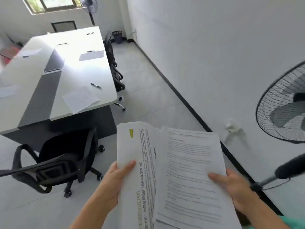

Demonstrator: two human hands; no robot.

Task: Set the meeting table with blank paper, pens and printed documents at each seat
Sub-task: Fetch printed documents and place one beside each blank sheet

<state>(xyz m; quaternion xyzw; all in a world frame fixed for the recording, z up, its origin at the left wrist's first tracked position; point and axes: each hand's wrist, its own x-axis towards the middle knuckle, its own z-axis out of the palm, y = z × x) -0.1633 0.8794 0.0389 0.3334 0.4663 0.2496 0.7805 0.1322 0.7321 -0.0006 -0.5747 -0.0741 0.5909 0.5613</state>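
Holds printed documents [181, 162] at lower centre of the frame: white sheets split into two bundles, dense text, a yellow mark near the top left. Grips the left edge with left hand [113, 184], the right edge with right hand [234, 189], thumbs on top.

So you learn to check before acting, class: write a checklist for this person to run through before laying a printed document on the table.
1. The left hand grips the printed documents: ok.
2. The right hand grips them too: ok.
3. A blank paper lies at the nearest seat: ok.
4. A pen lies near that paper: ok.
5. Printed document at that seat: not ok, none yet.
6. Far seats of the table fully set: cannot tell, glare.
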